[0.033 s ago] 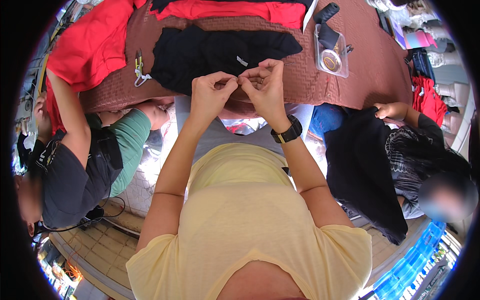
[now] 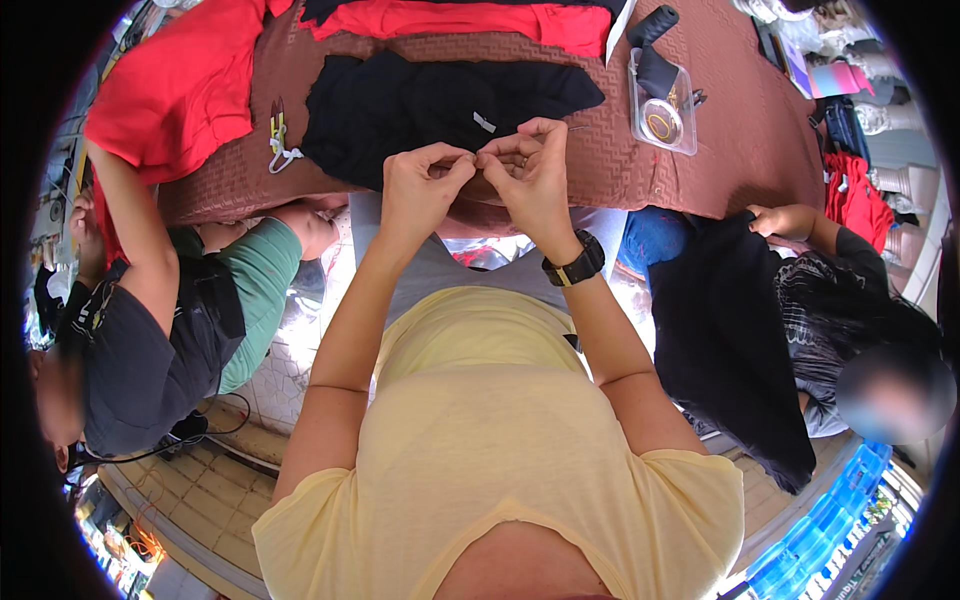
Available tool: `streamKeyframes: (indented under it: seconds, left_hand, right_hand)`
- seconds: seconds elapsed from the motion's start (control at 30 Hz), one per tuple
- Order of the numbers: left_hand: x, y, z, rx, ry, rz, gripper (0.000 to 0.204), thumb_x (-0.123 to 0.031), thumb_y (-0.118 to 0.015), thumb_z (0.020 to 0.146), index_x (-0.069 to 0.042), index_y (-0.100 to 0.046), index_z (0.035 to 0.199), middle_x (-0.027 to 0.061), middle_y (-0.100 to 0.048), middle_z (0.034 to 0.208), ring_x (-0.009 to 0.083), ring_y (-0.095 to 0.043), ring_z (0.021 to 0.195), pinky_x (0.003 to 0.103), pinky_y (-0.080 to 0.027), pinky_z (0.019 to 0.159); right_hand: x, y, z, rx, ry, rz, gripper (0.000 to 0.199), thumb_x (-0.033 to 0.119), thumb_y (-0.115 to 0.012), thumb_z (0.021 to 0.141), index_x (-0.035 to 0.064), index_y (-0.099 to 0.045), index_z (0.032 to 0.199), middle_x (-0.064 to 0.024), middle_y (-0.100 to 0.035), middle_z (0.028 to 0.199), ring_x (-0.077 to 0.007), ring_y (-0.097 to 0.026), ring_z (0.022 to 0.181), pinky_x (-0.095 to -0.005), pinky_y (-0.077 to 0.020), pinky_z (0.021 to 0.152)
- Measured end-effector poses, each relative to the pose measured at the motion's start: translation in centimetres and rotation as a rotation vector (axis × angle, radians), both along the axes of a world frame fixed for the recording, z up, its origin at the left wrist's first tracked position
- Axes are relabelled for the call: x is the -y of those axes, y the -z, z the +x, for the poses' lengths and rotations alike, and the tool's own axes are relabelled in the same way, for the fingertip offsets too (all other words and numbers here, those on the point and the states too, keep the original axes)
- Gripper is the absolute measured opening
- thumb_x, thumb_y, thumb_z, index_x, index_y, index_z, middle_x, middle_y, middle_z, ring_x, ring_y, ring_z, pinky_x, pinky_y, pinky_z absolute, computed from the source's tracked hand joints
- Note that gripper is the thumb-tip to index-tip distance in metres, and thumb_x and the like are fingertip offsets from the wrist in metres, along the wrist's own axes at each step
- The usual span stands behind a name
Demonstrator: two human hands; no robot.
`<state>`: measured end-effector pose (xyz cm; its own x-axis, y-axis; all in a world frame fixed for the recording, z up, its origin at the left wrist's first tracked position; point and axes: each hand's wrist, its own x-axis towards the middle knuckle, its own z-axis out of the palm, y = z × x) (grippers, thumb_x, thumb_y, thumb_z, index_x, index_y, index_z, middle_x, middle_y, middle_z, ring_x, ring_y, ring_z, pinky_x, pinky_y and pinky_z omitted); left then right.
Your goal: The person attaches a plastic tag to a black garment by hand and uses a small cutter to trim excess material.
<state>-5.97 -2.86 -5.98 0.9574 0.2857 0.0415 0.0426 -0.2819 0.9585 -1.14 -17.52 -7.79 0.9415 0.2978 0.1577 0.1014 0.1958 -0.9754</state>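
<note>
Above the near edge of a table draped in brown, pattern-woven cloth (image 2: 740,150), the bare left hand (image 2: 420,190) and right hand (image 2: 530,182) are brought together, thumb and forefinger of each pinched closed, the tips nearly meeting. Whether anything is gripped between them cannot be told. Just beyond, a dark black fabric garment (image 2: 420,100) with a small white label (image 2: 484,121) is laid across the table; whether it is touched by the fingers is unclear. Yellow-handled snips (image 2: 278,125) are placed to its left, and a clear rectangular plastic box (image 2: 678,147) to its right. At left, bright red cloth (image 2: 185,95) is spread beside a co-worker (image 2: 140,340); at right, black cloth (image 2: 720,340) is held by another person's hand (image 2: 783,221).
</note>
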Motion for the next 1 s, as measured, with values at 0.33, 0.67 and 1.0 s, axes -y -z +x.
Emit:
streamKeyframes:
  seconds: [0.33,0.67,1.0]
  left_hand:
    - [0.2,-0.1,-0.3,0.054,-0.024,0.053,0.014,-0.007,-0.071,0.082,0.002,-0.075,0.091,0.0146,-0.073,0.078,0.0154,-0.072,0.070,0.027,-0.056,0.067]
    - [0.4,-0.1,-0.6,0.178,0.000,0.206,0.012,-0.005,-0.071,0.081,0.002,-0.075,0.091,0.0136,-0.072,0.079,0.0178,-0.072,0.071,0.028,-0.056,0.065]
    - [0.9,0.4,-0.6,0.104,-0.076,-0.012,0.011,-0.003,-0.070,0.083,0.004,-0.075,0.090,0.0116,-0.074,0.083,0.0124,-0.070,0.071,0.025,-0.055,0.066]
  right_hand:
    - [0.6,-0.4,-0.1,-0.116,-0.087,0.062,0.049,-0.012,-0.064,0.086,0.0057,-0.028,0.114,-0.0189,-0.061,0.103,-0.0206,-0.066,0.095,-0.0306,-0.0565,0.084]
    - [0.2,-0.3,-0.3,-0.079,-0.021,0.037,0.049,-0.011,-0.065,0.084,0.0036,-0.028,0.113,-0.0174,-0.062,0.097,-0.0173,-0.067,0.086,-0.0277,-0.0579,0.073]
    - [-0.1,-0.2,-0.6,-0.130,-0.030,0.121,0.049,-0.013,-0.063,0.084,0.0047,-0.027,0.113,-0.0159,-0.059,0.098,-0.0164,-0.065,0.089,-0.0272,-0.0574,0.075]
